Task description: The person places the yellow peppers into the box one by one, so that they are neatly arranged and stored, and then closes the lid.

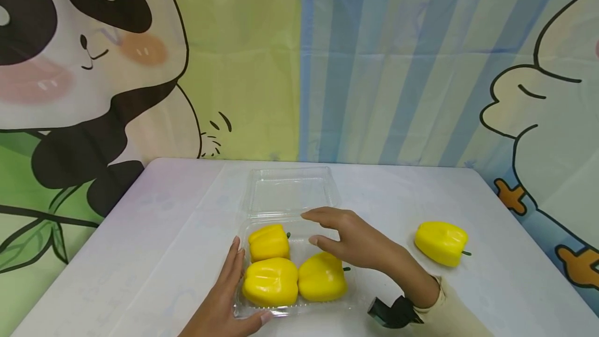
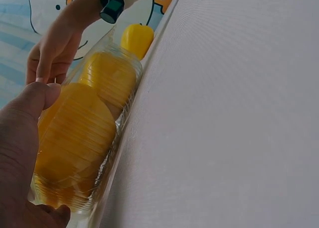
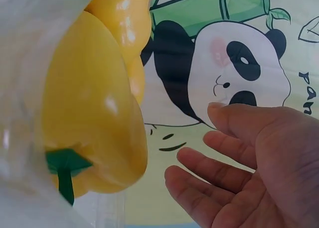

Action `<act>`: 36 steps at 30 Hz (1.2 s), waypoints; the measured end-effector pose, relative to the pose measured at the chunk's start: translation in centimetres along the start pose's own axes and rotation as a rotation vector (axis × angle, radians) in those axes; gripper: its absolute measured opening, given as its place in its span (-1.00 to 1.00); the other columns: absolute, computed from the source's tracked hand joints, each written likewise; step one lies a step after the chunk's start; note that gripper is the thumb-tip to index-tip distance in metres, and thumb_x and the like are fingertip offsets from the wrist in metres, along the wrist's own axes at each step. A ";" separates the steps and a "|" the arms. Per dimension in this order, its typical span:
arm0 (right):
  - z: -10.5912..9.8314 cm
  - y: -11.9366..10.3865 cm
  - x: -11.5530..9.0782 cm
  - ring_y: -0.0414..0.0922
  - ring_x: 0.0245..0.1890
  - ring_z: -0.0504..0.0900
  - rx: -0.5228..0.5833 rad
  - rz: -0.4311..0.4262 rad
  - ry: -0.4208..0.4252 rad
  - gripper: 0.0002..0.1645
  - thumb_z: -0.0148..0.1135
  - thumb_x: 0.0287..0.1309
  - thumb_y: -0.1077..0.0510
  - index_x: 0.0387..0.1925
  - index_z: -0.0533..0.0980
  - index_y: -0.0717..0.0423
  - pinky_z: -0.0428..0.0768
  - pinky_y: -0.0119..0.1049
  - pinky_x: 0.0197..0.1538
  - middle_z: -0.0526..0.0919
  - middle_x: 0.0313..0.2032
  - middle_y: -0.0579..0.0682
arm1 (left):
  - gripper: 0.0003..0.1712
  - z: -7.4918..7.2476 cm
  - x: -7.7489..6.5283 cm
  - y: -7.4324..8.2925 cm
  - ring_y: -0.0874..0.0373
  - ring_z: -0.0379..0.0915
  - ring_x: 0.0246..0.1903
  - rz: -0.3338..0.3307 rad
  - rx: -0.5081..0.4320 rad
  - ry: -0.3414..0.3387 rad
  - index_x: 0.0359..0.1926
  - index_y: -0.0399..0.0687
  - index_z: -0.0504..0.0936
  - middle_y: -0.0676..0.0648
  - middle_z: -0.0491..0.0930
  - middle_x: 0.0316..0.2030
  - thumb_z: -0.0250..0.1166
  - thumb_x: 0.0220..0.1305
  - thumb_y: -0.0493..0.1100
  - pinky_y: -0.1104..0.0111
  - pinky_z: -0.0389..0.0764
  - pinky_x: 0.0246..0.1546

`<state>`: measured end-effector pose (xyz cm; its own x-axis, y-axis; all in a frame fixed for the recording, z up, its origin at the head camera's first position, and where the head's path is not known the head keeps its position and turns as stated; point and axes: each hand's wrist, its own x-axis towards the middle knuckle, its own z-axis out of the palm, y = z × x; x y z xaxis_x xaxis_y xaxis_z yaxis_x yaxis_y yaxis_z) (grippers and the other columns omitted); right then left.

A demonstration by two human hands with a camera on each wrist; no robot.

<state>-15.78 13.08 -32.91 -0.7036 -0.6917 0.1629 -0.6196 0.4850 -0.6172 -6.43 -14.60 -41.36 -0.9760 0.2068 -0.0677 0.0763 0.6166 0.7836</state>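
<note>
A clear plastic clamshell container (image 1: 299, 228) lies on the table with its lid (image 1: 291, 191) folded back. Three yellow bell peppers sit in it: one at the back left (image 1: 269, 243), one at the front left (image 1: 270, 282) and one at the front right (image 1: 323, 277). My left hand (image 1: 226, 295) rests against the container's left side and front corner, fingers fairly straight. Over the back right of the container hovers my right hand (image 1: 348, 235), loosely spread and holding nothing. In the right wrist view its fingers are apart from the green-stemmed pepper (image 3: 94, 113).
Another yellow bell pepper (image 1: 441, 243) lies on the white table (image 1: 154, 254), right of the container. A dark device (image 1: 395, 312) is worn at the right wrist. Behind the table hangs a printed curtain (image 1: 252, 56) with cartoon animals.
</note>
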 end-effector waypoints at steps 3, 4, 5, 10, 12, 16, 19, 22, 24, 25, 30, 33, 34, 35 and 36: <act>-0.2 0.0 -0.5 -0.03 0.14 0.53 0.002 -0.006 0.011 -0.46 0.20 0.34 0.06 0.31 0.41 0.03 0.54 -0.13 0.13 0.45 0.26 -0.02 | 0.42 0.0 0.0 0.0 -0.11 -0.30 0.46 0.004 -0.003 0.006 0.53 -0.21 -0.22 0.14 -0.54 0.50 0.43 -0.04 0.36 -0.14 0.07 0.27; -0.3 0.0 -0.7 -0.05 0.17 0.51 -0.003 -0.004 0.015 -0.46 0.21 0.33 0.06 0.31 0.41 0.02 0.53 -0.13 0.15 0.45 0.26 -0.03 | 0.42 0.0 0.0 0.0 -0.11 -0.30 0.46 0.005 -0.005 0.007 0.53 -0.21 -0.22 0.14 -0.54 0.50 0.43 -0.04 0.36 -0.14 0.07 0.28; -0.4 0.0 -0.8 -0.06 0.19 0.48 -0.007 0.001 0.018 -0.46 0.21 0.33 0.06 0.30 0.42 0.02 0.51 -0.12 0.16 0.46 0.26 -0.04 | 0.42 0.0 0.0 0.0 -0.10 -0.30 0.46 0.006 -0.007 0.008 0.53 -0.20 -0.22 0.14 -0.54 0.50 0.44 -0.04 0.36 -0.13 0.07 0.28; -0.6 0.2 -1.8 -0.08 0.26 0.41 -0.031 0.036 0.033 -0.46 0.23 0.31 0.06 0.29 0.44 0.00 0.48 -0.09 0.20 0.46 0.25 -0.08 | 0.42 0.0 0.0 -0.1 -0.09 -0.30 0.46 0.004 -0.011 0.006 0.53 -0.19 -0.23 0.13 -0.53 0.51 0.44 -0.05 0.35 -0.13 0.07 0.29; -0.8 0.3 -2.1 -0.07 0.25 0.43 -0.037 0.046 0.038 -0.46 0.23 0.31 0.05 0.29 0.43 -0.01 0.49 -0.09 0.18 0.46 0.25 -0.08 | 0.43 0.0 0.0 -0.1 -0.09 -0.30 0.46 0.002 -0.009 0.006 0.53 -0.19 -0.22 0.14 -0.53 0.50 0.44 -0.06 0.36 -0.13 0.07 0.29; -1.3 0.6 -2.9 -0.05 0.24 0.44 -0.060 0.051 0.062 -0.46 0.22 0.32 0.02 0.30 0.43 -0.02 0.50 -0.07 0.17 0.47 0.25 -0.08 | 0.43 0.0 0.0 -0.1 -0.08 -0.30 0.46 0.002 -0.011 0.006 0.53 -0.20 -0.22 0.16 -0.53 0.50 0.45 -0.06 0.36 -0.13 0.07 0.30; -1.8 0.8 -3.7 -0.04 0.24 0.45 -0.083 0.044 0.097 -0.46 0.21 0.33 -0.02 0.30 0.43 -0.03 0.50 -0.05 0.16 0.48 0.24 -0.08 | 0.43 0.0 0.0 -0.1 -0.08 -0.30 0.46 0.000 -0.012 0.003 0.53 -0.19 -0.22 0.17 -0.54 0.50 0.44 -0.06 0.37 -0.14 0.08 0.29; -2.3 0.9 -4.6 -0.03 0.22 0.47 -0.100 0.043 0.139 -0.46 0.19 0.33 -0.04 0.30 0.43 -0.04 0.53 -0.03 0.13 0.48 0.24 -0.09 | 0.43 0.0 -0.1 -0.1 -0.08 -0.31 0.46 -0.004 -0.013 -0.002 0.53 -0.19 -0.23 0.17 -0.55 0.50 0.44 -0.06 0.37 -0.15 0.09 0.28; -2.6 1.0 -5.2 -0.03 0.20 0.48 -0.108 0.048 0.165 -0.47 0.20 0.32 -0.04 0.29 0.44 -0.07 0.55 -0.04 0.10 0.49 0.23 -0.11 | 0.43 0.0 -0.1 -0.1 -0.08 -0.30 0.46 -0.005 -0.009 -0.003 0.53 -0.18 -0.23 0.17 -0.54 0.50 0.43 -0.06 0.38 -0.16 0.10 0.28; -2.7 1.1 -5.5 -0.04 0.19 0.49 -0.112 0.049 0.176 -0.47 0.21 0.31 -0.03 0.28 0.44 -0.06 0.56 -0.05 0.10 0.49 0.22 -0.12 | 0.43 0.0 -0.1 -0.1 -0.08 -0.31 0.46 -0.005 -0.008 -0.004 0.53 -0.17 -0.24 0.17 -0.54 0.50 0.43 -0.05 0.38 -0.16 0.09 0.29; -3.4 1.4 -6.7 -0.07 0.18 0.50 -0.155 0.068 0.211 -0.47 0.24 0.29 -0.01 0.27 0.46 -0.08 0.58 -0.10 0.06 0.51 0.20 -0.15 | 0.43 0.0 0.0 0.0 -0.07 -0.30 0.46 -0.006 0.000 -0.001 0.53 -0.17 -0.23 0.16 -0.54 0.50 0.43 -0.06 0.39 -0.15 0.09 0.29; -3.7 1.6 -7.3 -0.08 0.18 0.50 -0.184 0.073 0.223 -0.47 0.27 0.28 0.02 0.26 0.47 -0.09 0.60 -0.13 0.03 0.51 0.20 -0.15 | 0.44 0.0 0.0 0.0 -0.07 -0.30 0.46 -0.010 -0.006 0.000 0.53 -0.17 -0.23 0.17 -0.54 0.50 0.44 -0.06 0.38 -0.15 0.09 0.29; -3.8 1.6 -7.5 -0.07 0.17 0.51 -0.194 0.071 0.228 -0.47 0.28 0.27 0.04 0.26 0.47 -0.08 0.60 -0.13 0.03 0.51 0.20 -0.14 | 0.44 0.0 0.0 0.0 -0.08 -0.29 0.46 -0.012 -0.007 0.001 0.53 -0.17 -0.23 0.16 -0.53 0.50 0.44 -0.07 0.38 -0.15 0.09 0.29; -3.9 1.7 -7.7 -0.08 0.17 0.51 -0.206 0.072 0.233 -0.47 0.29 0.26 0.05 0.26 0.47 -0.09 0.60 -0.14 0.03 0.51 0.20 -0.15 | 0.43 0.0 0.0 0.0 -0.08 -0.29 0.46 -0.015 -0.009 0.002 0.53 -0.16 -0.23 0.16 -0.53 0.50 0.44 -0.07 0.37 -0.15 0.09 0.28; -3.9 1.8 -7.9 -0.08 0.16 0.51 -0.216 0.071 0.238 -0.47 0.30 0.25 0.07 0.25 0.48 -0.09 0.60 -0.14 0.03 0.51 0.19 -0.14 | 0.44 0.0 0.0 0.0 -0.08 -0.29 0.46 -0.017 -0.012 0.003 0.53 -0.16 -0.23 0.16 -0.53 0.50 0.44 -0.07 0.37 -0.15 0.09 0.29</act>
<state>-12.75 21.52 -32.28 -0.7935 -0.5201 0.3160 -0.6076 0.6474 -0.4600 -6.39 -14.57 -41.36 -0.9777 0.1944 -0.0794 0.0574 0.6110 0.7895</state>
